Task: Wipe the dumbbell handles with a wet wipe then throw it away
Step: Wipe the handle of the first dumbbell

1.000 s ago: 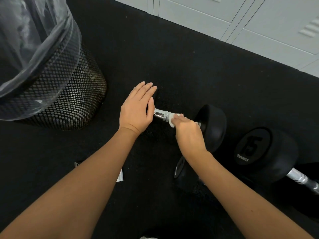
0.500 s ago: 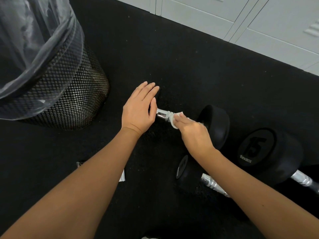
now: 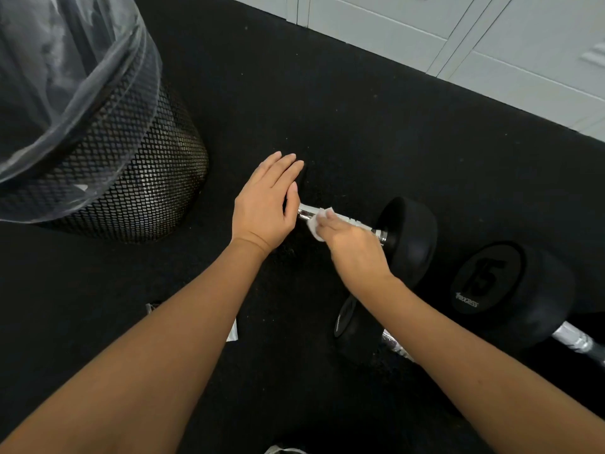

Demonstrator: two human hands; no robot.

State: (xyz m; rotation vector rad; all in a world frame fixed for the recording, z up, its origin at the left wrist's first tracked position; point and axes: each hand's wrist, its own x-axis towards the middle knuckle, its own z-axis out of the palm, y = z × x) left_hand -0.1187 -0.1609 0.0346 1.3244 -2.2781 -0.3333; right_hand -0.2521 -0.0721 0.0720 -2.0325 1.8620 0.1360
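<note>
Black rubber flooring (image 3: pixel 327 93) carries everything. Nearest, a small black dumbbell (image 3: pixel 352 326) lies under the right forearm. Beyond it, the right hand (image 3: pixel 355 249) pinches a crumpled white wet wipe (image 3: pixel 317 224) against the chrome handle (image 3: pixel 352 221) of a black round-headed dumbbell (image 3: pixel 409 237). The left hand (image 3: pixel 265 206) lies flat and open over that dumbbell's other head. Farther left stands a black mesh bin with a clear liner (image 3: pixel 108 172).

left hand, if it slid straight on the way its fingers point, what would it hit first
Probably nothing close. The left hand lies flat with fingers aimed up and right in the view, over bare black floor mat. That line looks free until the pale cabinet fronts. The mesh trash bin sits off to the side.
</note>
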